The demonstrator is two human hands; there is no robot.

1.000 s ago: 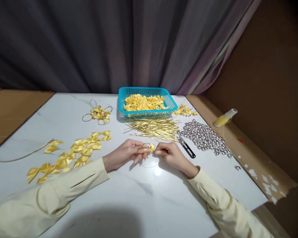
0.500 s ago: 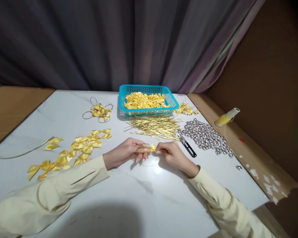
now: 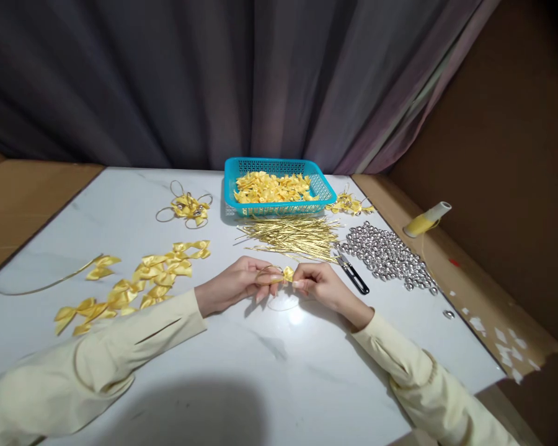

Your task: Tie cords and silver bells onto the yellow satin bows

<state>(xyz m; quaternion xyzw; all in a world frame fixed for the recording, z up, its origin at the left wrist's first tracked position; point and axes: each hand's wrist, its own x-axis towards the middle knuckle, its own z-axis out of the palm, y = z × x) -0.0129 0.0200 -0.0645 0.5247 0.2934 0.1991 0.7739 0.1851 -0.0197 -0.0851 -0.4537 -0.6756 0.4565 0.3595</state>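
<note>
My left hand [image 3: 235, 284] and my right hand [image 3: 320, 283] meet over the middle of the white table [image 3: 242, 365]. Both pinch a small yellow ribbon bow [image 3: 287, 274] between their fingertips. A thin gold loop [image 3: 268, 270] arches from the bow over my left fingers. Both hands are closed on the piece. What my right fingertips do behind the bow is too small to make out.
A blue basket [image 3: 276, 186] of yellow bows stands at the back. In front lie gold wire ties [image 3: 292, 236], black snips [image 3: 352, 273] and silver bells [image 3: 388, 256]. Loose bows [image 3: 139, 282] lie left, finished pieces [image 3: 188, 207] further back. A yellow spool [image 3: 426, 219] sits right.
Both hands stay together on the bow, with only slight finger movement. The camera has tilted a little, so everything sits slightly lower-left to upper in the picture.
</note>
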